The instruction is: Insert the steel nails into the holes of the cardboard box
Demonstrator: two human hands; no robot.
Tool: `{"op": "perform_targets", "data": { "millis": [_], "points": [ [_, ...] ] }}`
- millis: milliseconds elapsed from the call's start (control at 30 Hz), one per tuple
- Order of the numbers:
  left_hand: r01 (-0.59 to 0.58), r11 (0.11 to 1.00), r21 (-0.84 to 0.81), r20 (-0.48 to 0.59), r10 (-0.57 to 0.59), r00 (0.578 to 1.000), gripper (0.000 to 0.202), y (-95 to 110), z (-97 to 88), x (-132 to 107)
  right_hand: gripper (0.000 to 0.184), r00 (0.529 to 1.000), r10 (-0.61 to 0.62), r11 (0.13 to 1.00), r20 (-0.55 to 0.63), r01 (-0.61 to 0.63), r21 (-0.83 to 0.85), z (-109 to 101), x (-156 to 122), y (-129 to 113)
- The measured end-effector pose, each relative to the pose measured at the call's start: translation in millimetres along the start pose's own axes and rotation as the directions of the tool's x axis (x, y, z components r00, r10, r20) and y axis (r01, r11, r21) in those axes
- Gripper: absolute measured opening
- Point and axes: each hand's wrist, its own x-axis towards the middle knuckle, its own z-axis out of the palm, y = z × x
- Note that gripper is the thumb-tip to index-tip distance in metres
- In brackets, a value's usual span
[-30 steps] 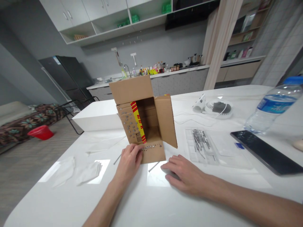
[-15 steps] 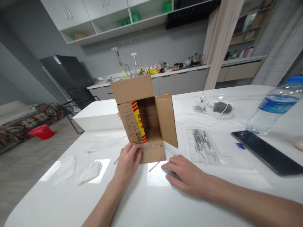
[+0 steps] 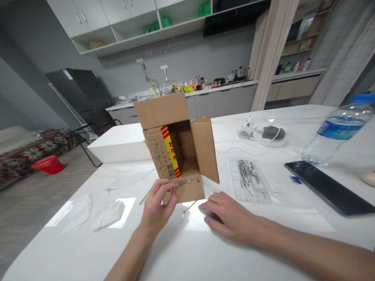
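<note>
An open cardboard box (image 3: 179,166) stands on the white table, its mouth facing me. Grey nail heads dot its left flap (image 3: 156,154), beside a yellow and red tape strip. Small dark and metal spots run in a row along the lower flap (image 3: 190,192). My left hand (image 3: 159,199) is at this flap's left part, thumb and index fingertips nearly together by the row; anything between them is too small to make out. My right hand (image 3: 221,214) rests on the table, fingers loosely bent and apart, holding nothing. A loose nail (image 3: 190,207) lies between the hands.
A clear compartment case (image 3: 247,179) of nails lies right of the box. Beyond it are a black phone (image 3: 328,187), a water bottle (image 3: 336,130) and a white device with a cable (image 3: 269,134). White tissues (image 3: 107,214) lie at left; a white box (image 3: 120,142) stands behind.
My left hand has shifted slightly, its fingers stretching out from a more curled shape toward the row on the lower flap. The right hand stays on the table. The view has moved a little.
</note>
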Motion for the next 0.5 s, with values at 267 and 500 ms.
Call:
{"op": "perform_targets", "data": {
  "millis": [267, 500],
  "points": [
    [0.064, 0.989, -0.132, 0.414, -0.003, 0.91, 0.02, -3.5, 7.9, -6.6, 0.016, 1.0, 0.005, 1.0, -0.003, -0.005, 0.006, -0.9, 0.8, -0.7],
    [0.012, 0.999, -0.03, 0.539, 0.006, 0.842, 0.023, -10.4, 15.9, -16.3, 0.018, 1.0, 0.006, 1.0, 0.01, -0.006, 0.003, 0.4, 0.1, 0.7]
  ]
}}
